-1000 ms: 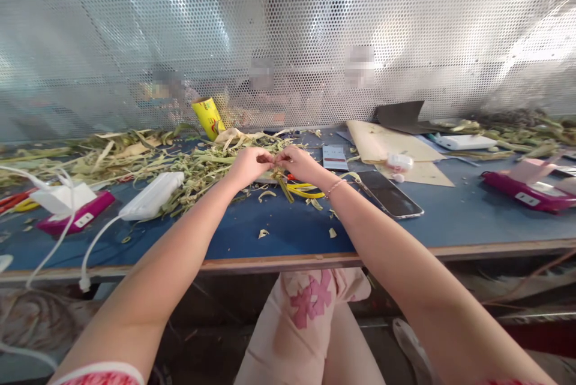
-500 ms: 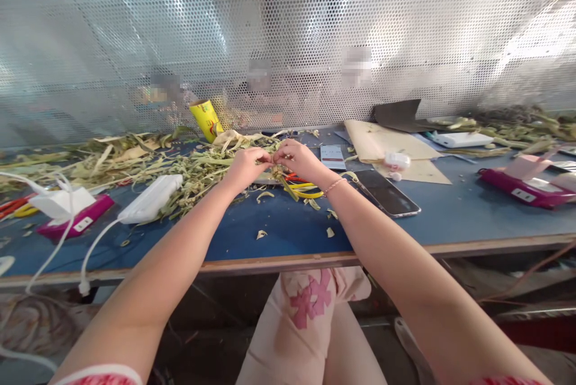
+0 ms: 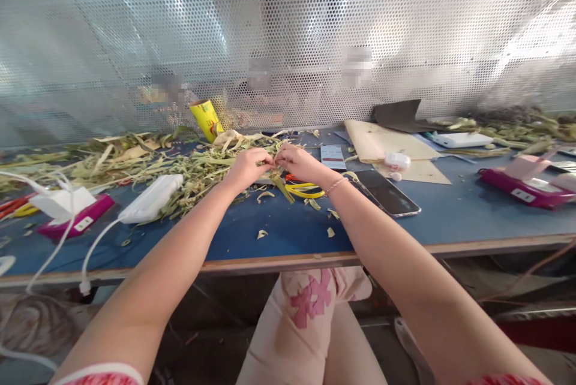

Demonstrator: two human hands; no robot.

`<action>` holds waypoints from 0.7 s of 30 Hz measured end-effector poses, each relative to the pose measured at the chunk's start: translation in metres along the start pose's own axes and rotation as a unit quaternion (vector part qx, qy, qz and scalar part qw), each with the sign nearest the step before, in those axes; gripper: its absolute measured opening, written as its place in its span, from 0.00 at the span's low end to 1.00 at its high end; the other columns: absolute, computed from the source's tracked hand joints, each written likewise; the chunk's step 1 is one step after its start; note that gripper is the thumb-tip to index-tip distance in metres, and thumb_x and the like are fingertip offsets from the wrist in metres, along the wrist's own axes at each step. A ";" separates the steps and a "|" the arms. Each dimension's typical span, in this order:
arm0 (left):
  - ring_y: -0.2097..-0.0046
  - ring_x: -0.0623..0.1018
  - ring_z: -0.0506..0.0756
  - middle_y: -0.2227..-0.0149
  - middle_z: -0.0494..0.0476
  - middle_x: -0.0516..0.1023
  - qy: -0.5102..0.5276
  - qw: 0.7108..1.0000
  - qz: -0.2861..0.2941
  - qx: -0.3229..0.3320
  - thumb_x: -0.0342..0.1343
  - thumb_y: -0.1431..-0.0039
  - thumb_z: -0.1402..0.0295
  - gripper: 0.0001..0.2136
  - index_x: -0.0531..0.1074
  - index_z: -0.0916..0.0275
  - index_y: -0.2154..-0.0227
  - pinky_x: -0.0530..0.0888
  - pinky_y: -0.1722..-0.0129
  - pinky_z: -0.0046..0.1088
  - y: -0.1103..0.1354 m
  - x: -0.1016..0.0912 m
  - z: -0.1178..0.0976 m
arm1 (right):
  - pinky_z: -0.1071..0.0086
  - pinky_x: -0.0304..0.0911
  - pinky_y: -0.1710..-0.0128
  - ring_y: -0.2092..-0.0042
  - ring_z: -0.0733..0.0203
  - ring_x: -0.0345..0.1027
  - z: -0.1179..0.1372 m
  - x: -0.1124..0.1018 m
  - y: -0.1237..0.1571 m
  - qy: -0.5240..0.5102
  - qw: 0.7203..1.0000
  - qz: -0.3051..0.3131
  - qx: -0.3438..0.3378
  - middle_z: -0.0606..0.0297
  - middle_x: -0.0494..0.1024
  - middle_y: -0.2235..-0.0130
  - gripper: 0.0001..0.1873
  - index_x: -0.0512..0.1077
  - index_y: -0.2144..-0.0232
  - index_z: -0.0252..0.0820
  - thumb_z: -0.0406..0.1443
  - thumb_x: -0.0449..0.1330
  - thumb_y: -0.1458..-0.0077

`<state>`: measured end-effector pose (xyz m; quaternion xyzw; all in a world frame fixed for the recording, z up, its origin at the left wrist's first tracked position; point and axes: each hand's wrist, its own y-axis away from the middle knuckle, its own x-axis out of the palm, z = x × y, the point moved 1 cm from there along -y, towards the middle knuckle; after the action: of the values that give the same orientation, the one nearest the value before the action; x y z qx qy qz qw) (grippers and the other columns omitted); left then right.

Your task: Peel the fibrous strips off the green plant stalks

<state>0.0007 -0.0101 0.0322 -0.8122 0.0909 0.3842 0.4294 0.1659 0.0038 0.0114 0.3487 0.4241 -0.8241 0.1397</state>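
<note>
My left hand (image 3: pixel 248 168) and my right hand (image 3: pixel 297 160) meet over the front of a heap of dried plant stalks (image 3: pixel 202 172). Fingers of both hands are pinched together on a dried stalk (image 3: pixel 282 188), whose greenish end hangs below the right hand; its upper part is hidden by my fingers. Under the right hand lies a tool with yellow and red handles (image 3: pixel 306 191), partly covered, its kind not clear. Small plant scraps (image 3: pixel 261 234) are scattered on the blue tabletop (image 3: pixel 288 238) in front.
Right of my hands lie a phone (image 3: pixel 387 193), a small card (image 3: pixel 333 157), brown paper (image 3: pixel 391 142) and a white earbud case (image 3: pixel 396 161). To the left are a white power bank (image 3: pixel 152 198) and a magenta power strip (image 3: pixel 76 220) with cables. A yellow can (image 3: pixel 207 121) leans near the perforated metal screen (image 3: pixel 288 43).
Both hands stay at nearly the same spot, with the fingers slightly shifted and drawn closer. The stalk end below the right hand hangs a little differently.
</note>
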 end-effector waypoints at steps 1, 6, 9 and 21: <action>0.71 0.72 0.50 0.75 0.54 0.74 -0.004 1.000 0.006 0.002 0.56 0.53 0.66 0.07 0.72 0.61 0.81 0.68 0.66 0.27 0.000 0.001 0.000 | 0.66 0.60 0.58 0.62 0.63 0.64 0.001 -0.001 0.000 0.008 1.000 0.005 -0.005 0.60 0.69 0.67 0.10 0.71 0.73 0.37 0.27 0.50 0.49; 0.70 0.71 0.50 0.75 0.52 0.73 -0.025 0.999 0.031 0.016 0.55 0.52 0.68 0.05 0.71 0.61 0.80 0.67 0.66 0.27 0.002 0.003 0.003 | 0.66 0.61 0.59 0.62 0.63 0.63 0.003 -0.003 0.001 0.037 0.998 0.032 -0.032 0.59 0.69 0.67 0.11 0.72 0.74 0.37 0.26 0.50 0.48; 0.71 0.71 0.50 0.76 0.52 0.72 -0.030 0.998 0.046 0.036 0.55 0.52 0.70 0.05 0.71 0.61 0.80 0.66 0.67 0.26 0.002 0.003 0.004 | 0.66 0.61 0.58 0.62 0.62 0.64 0.000 -0.003 0.001 0.048 0.997 0.043 -0.043 0.60 0.69 0.67 0.11 0.73 0.73 0.38 0.27 0.51 0.48; 0.70 0.72 0.50 0.75 0.53 0.74 -0.024 0.999 0.002 0.030 0.56 0.52 0.69 0.05 0.72 0.62 0.80 0.68 0.66 0.27 0.000 -0.005 -0.005 | 0.65 0.61 0.58 0.61 0.62 0.63 0.008 -0.008 0.003 0.030 0.998 -0.007 -0.059 0.60 0.69 0.66 0.03 0.71 0.72 0.38 0.31 0.57 0.50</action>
<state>0.0001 -0.0147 0.0370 -0.7895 0.0942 0.4014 0.4547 0.1693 -0.0043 0.0183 0.3614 0.4785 -0.7875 0.1421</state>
